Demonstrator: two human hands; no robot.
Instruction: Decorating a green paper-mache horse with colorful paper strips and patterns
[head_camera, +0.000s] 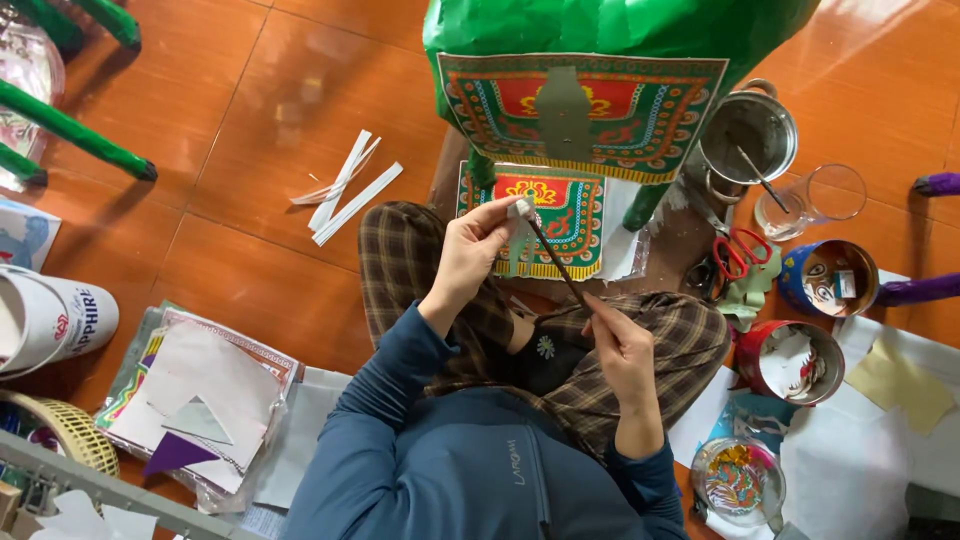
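A glossy orange-brown tiled floor (250, 150) fills the view, and the person sits on it cross-legged in brown checked trousers, with craft supplies spread all around. The right hand (625, 350) pinches the lower end of a thin dark-handled brush (556, 262) between thumb and curled fingers, closed firmly on the stick. The brush's long axis runs diagonally, from that hand up and to the left, ending in a pale tip. The left hand (475, 245) meets that tip, its thumb and forefinger nipped together on it, the other fingers loosely bent; whether they grip bristles or a small scrap of paper is hard to make out. So the left hand is nearer the working end, the right nearer the handle's butt.

Just beyond the brush tip lies a colourful patterned paper panel in red, green and yellow (560, 220) resting over the knee, and above it a larger matching panel is fixed on a green paper-covered figure (620, 30), whose upper part is cut off by the frame. To the right stand a metal pot with a stick in it (748, 135), a clear glass (815, 198), red-handled scissors (738, 252) and round tins of paper cut-outs (795, 362). White paper strips (345, 190) lie well apart on the left. The person's lap hides the panel's lower edge.
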